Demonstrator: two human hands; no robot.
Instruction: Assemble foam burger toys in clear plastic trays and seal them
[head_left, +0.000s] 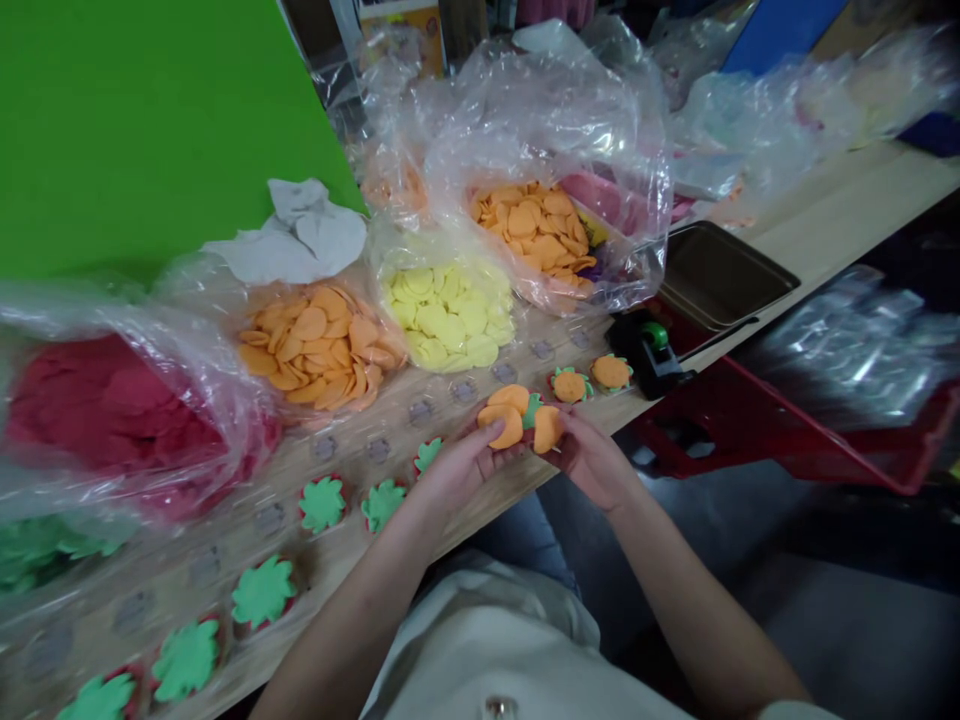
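The orange-and-green piece (pixel 514 399) is held up between the left hand (pixel 474 455) and the right hand (pixel 586 455), over the near edge of the table (pixel 491 496). Three smooth, rounded orange petals (pixel 547 428) show on it. Two sit on the left side, the lower overlapping the upper, with the left thumb pressing on the lower one's outer edge. The third stands apart on the right, beside the right hand's fingers. Between the two sides a green part (pixel 533 408) lies uncovered (its lower end is too shaded to make out).
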